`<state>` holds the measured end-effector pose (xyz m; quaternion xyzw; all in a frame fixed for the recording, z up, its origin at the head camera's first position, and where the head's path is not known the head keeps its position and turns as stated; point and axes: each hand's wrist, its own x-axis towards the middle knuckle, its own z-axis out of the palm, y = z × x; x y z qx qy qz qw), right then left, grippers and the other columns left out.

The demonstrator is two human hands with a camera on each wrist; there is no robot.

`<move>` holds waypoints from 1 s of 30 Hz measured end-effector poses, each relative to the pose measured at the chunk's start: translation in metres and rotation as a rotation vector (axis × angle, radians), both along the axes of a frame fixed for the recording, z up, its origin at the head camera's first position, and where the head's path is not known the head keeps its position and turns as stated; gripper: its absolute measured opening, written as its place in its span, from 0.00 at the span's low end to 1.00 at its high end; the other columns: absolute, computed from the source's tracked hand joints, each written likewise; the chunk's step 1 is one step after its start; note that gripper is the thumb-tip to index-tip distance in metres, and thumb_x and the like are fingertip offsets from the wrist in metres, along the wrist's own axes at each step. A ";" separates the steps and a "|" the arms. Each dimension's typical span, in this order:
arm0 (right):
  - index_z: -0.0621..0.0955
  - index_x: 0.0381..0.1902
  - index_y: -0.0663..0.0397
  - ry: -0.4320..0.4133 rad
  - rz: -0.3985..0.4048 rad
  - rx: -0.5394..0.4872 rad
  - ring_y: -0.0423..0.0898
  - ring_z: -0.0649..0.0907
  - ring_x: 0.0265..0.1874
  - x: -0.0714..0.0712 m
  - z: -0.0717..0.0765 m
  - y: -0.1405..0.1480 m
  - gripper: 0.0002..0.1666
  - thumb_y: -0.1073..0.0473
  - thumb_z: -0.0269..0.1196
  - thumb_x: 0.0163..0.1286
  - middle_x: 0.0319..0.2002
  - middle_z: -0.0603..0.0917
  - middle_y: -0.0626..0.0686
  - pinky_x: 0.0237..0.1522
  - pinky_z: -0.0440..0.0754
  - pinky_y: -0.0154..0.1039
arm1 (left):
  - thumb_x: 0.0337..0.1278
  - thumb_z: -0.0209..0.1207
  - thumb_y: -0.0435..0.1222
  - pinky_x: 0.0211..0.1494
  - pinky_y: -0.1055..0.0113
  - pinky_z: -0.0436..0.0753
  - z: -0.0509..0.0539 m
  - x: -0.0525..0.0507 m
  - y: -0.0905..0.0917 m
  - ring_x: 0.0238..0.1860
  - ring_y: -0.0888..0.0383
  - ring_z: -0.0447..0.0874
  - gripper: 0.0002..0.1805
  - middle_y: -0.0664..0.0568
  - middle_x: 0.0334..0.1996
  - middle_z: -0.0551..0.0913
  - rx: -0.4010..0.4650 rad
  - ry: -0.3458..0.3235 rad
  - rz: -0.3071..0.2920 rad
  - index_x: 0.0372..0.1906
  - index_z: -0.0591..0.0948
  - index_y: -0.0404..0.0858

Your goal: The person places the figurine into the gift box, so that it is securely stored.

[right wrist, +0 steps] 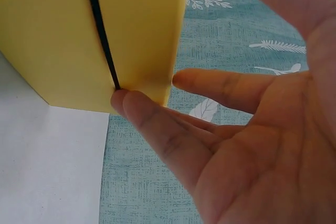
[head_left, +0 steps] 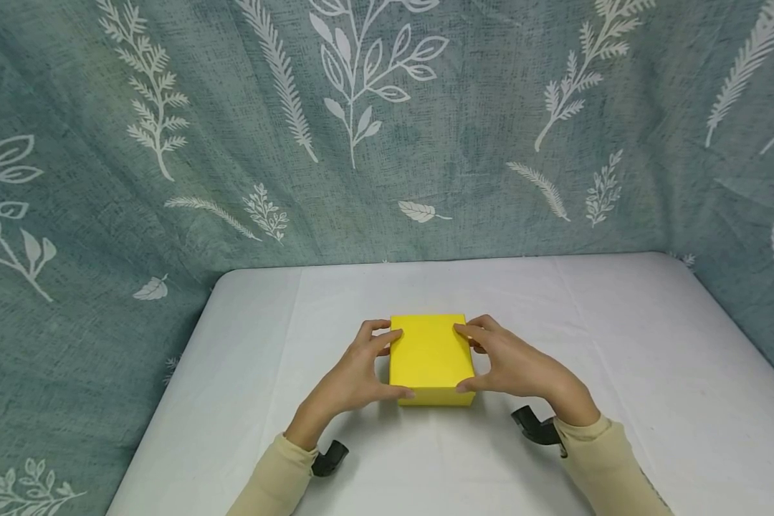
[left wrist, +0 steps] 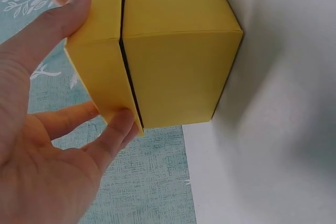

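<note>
A yellow lidded box sits on the white-covered table, near the middle in the head view. My left hand grips its left side, thumb at the near face and fingers along the left edge. On the opposite side, my right hand holds the box with the thumb at the near right corner and an index finger on the top edge. Both wrist views show the fingers on the lid, with a dark seam between it and the box body. The inside of the box is hidden.
The white tabletop spreads around the box. Behind and beside it hangs a teal leaf-patterned cloth. Black wrist-worn pieces stick out at the left wrist and the right wrist, close above the table.
</note>
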<state>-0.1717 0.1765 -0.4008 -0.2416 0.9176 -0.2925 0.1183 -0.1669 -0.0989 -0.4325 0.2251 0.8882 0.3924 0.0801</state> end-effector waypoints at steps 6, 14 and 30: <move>0.66 0.70 0.66 0.006 -0.012 0.032 0.60 0.80 0.55 0.004 0.003 -0.002 0.55 0.47 0.77 0.52 0.61 0.68 0.63 0.52 0.81 0.50 | 0.41 0.77 0.47 0.63 0.56 0.78 0.000 0.002 0.002 0.62 0.48 0.77 0.52 0.47 0.73 0.55 -0.003 -0.012 -0.008 0.73 0.65 0.39; 0.66 0.69 0.68 0.028 -0.018 0.081 0.56 0.80 0.51 0.007 0.007 -0.005 0.54 0.48 0.77 0.52 0.62 0.67 0.64 0.46 0.81 0.46 | 0.42 0.76 0.48 0.63 0.57 0.78 0.001 0.006 0.005 0.62 0.50 0.77 0.52 0.47 0.73 0.54 -0.036 0.019 -0.013 0.73 0.65 0.39; 0.67 0.69 0.67 0.029 -0.043 0.096 0.54 0.79 0.50 0.000 -0.005 -0.006 0.53 0.46 0.76 0.53 0.63 0.68 0.64 0.46 0.80 0.45 | 0.45 0.75 0.46 0.63 0.57 0.78 -0.014 -0.004 0.007 0.63 0.48 0.76 0.51 0.46 0.74 0.53 -0.025 0.013 -0.019 0.74 0.63 0.37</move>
